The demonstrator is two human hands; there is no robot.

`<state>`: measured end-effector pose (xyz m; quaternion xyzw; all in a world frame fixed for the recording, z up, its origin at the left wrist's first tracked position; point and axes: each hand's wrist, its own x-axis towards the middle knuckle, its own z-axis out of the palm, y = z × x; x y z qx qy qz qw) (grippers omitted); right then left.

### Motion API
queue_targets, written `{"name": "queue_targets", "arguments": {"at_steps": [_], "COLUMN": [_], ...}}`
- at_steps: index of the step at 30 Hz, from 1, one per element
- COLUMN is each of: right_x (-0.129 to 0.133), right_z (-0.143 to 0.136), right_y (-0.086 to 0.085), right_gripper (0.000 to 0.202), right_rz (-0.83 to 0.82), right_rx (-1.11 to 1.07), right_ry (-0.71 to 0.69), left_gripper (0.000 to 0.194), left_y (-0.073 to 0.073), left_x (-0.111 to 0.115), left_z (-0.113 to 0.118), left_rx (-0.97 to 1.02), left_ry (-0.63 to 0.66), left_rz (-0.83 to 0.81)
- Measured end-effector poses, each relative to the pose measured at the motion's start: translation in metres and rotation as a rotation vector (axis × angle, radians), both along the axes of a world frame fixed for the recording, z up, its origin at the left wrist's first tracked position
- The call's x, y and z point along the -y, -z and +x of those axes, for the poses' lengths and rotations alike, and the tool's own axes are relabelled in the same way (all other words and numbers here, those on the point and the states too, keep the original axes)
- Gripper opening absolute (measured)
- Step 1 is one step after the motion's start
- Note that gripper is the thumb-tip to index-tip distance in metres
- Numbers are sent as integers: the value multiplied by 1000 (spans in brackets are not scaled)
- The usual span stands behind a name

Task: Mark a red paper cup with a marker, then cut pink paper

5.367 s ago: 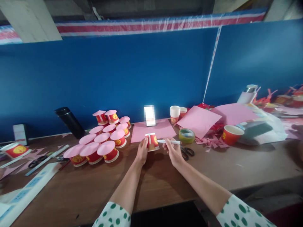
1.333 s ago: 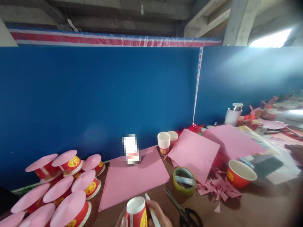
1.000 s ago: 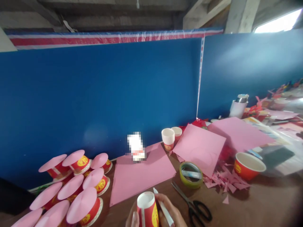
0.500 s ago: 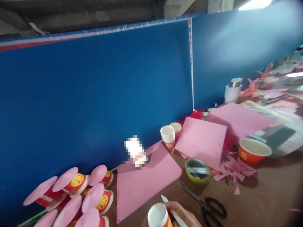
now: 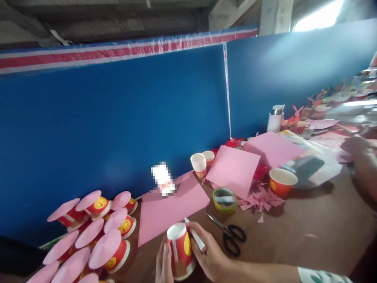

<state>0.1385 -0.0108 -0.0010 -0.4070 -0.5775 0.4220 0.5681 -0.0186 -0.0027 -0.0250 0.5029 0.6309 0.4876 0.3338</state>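
Observation:
A red paper cup (image 5: 176, 251) with a yellow emblem stands wide end down at the bottom centre, its white base facing up. My left hand (image 5: 164, 261) is wrapped against its left side. My right hand (image 5: 207, 251) grips a white pen (image 5: 196, 239) and rests close against the cup's right side; whether its hidden fingers touch the cup I cannot tell. The pen's tip points up and left, beside the cup's upper edge. Just right of that hand lie black-handled scissors (image 5: 231, 236), blades half parted. A pink paper sheet (image 5: 171, 214) lies behind the cup.
Several red cups with pink paper discs (image 5: 104, 248) fill the left. Behind stand a white-and-red cup stack (image 5: 198, 165), pink sheets (image 5: 234, 169), a yellow-green tape roll (image 5: 217, 202), paper scraps (image 5: 262, 198) and a red paper bowl (image 5: 282, 182). Another person's hand (image 5: 357, 149) is at far right.
The view has shifted, so the cup and both my hands show more fully. Another person's hand and arm have come into view at the right. The cup and pen remain held.

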Motion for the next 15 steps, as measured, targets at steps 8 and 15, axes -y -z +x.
{"name": "queue_targets", "arguments": {"at_steps": [8, 15], "right_x": [0, -5], "right_z": [2, 4], "right_y": [-3, -4], "right_gripper": [37, 33], "right_rz": [129, 168], "right_rx": [142, 163], "right_ry": [86, 74], "left_gripper": [46, 50], "left_y": [-9, -10], "left_x": [-14, -16], "left_z": [6, 12], "left_rx": [227, 381], "left_ry": [101, 129], "left_rz": [-23, 37]}}
